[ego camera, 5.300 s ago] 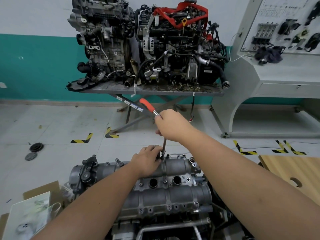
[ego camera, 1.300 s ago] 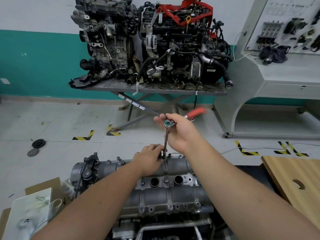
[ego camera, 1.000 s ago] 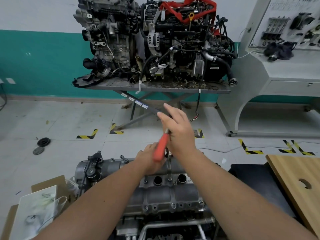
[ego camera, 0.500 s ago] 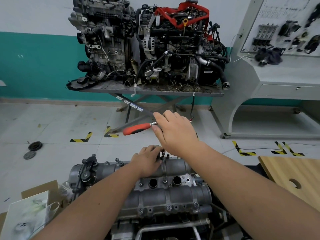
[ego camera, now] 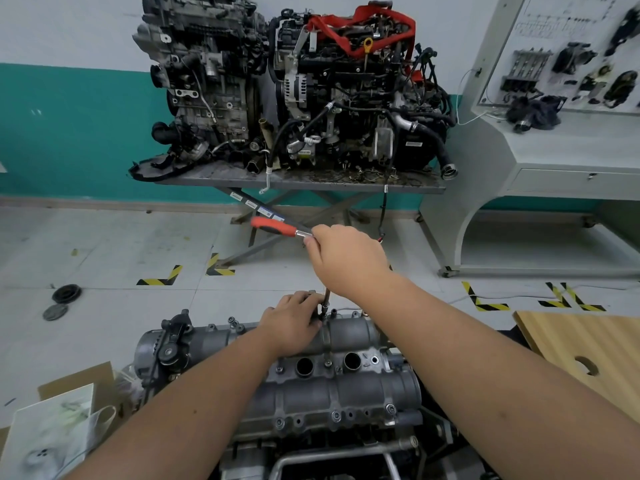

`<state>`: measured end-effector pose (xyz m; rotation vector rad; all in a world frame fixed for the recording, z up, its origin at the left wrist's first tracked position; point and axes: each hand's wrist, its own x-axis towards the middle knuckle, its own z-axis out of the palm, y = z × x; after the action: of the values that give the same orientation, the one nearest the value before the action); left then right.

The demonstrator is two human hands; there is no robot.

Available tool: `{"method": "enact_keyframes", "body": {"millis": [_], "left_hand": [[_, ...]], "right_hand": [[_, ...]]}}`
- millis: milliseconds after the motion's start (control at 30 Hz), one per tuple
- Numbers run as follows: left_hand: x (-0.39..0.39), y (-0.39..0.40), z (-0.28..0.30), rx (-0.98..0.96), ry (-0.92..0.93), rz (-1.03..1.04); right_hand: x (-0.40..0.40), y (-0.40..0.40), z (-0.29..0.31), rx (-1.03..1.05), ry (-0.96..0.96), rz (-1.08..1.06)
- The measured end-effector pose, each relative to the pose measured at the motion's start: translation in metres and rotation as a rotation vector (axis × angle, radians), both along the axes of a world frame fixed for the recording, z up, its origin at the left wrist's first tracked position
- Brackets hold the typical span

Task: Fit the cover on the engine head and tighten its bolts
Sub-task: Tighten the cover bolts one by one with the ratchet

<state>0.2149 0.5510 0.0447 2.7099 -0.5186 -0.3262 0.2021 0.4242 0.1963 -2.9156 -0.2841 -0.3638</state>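
Note:
The grey cast cover [ego camera: 346, 393] lies on the engine head in front of me, with several bolts along its edges. A ratchet wrench with a red handle [ego camera: 273, 226] stands on a thin extension bar [ego camera: 325, 299] over a bolt at the cover's far edge. My right hand [ego camera: 346, 258] grips the ratchet's head, and the handle points left and away. My left hand [ego camera: 294, 323] rests on the cover and pinches the lower end of the extension at the bolt. The socket tip is hidden by my fingers.
Two engines [ego camera: 294, 91] stand on a metal table [ego camera: 311, 178] ahead. A grey training console [ego camera: 554, 150] is at the right. A wooden board [ego camera: 588, 351] lies at the right, cardboard and a plastic bag [ego camera: 62, 420] at the left. Two black discs [ego camera: 62, 299] lie on the floor.
The red handle has swung round on the extension, from pointing left and level to pointing left and further away. My left hand has stayed at the bolt.

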Motion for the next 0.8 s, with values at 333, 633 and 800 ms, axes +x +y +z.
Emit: {"method": "enact_keyframes", "body": {"millis": [333,633,800], "left_hand": [[0.0,-0.001,0.001,0.025,0.001,-0.009],[0.001,-0.001,0.0,-0.006,-0.011,0.007],[0.001,-0.001,0.0,-0.037,-0.138,-0.086]], "right_hand": [[-0.006,0.01,-0.002,2.002,0.599,-0.087],[-0.002,0.007,-0.049,0.926,-0.288,0.123],[0.001,0.008,-0.05,0.235,-0.639,0.263]]}}
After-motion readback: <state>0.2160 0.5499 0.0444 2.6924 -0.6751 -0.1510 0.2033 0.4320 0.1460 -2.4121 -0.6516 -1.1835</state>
